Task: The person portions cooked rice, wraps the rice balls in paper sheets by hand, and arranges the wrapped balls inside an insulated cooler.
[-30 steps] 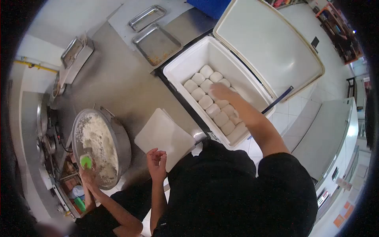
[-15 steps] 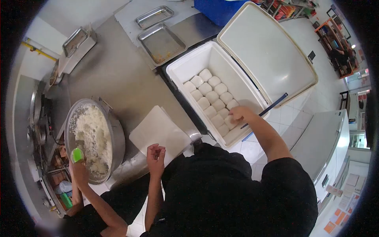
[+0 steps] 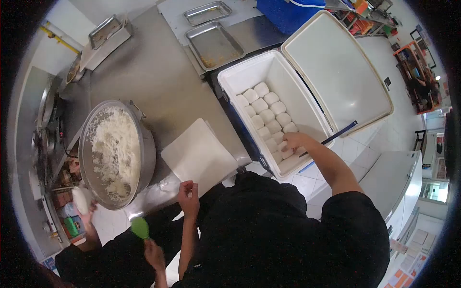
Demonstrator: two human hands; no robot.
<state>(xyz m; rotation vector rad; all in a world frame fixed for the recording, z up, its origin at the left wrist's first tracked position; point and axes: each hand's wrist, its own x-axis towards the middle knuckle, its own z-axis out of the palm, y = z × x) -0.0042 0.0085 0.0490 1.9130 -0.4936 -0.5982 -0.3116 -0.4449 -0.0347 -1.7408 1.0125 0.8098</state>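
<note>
My right hand (image 3: 295,140) reaches into a white cooler (image 3: 232,77), fingers curled over a white rounded bundle (image 3: 286,153) near its front corner. Rows of similar white bundles (image 3: 267,115) lie packed along the cooler's bottom. My left hand (image 3: 188,196) is closed at the near edge of a stack of white paper sheets (image 3: 198,151); whatever its fingers hold, if anything, I cannot make out. The sheets lie on the steel counter (image 3: 158,81).
A large metal pot (image 3: 149,153) of white rice (image 3: 115,149) stands left. Beside it, a co-worker holds a green paddle (image 3: 139,228) and a white rounded object (image 3: 82,200). Steel trays (image 3: 213,45) sit behind; the cooler's open lid (image 3: 341,67) tilts right.
The co-worker's green paddle has come out of the pot toward me, and a white rounded object now shows in their other hand. My left fingers have curled in; my right hand stays in the cooler.
</note>
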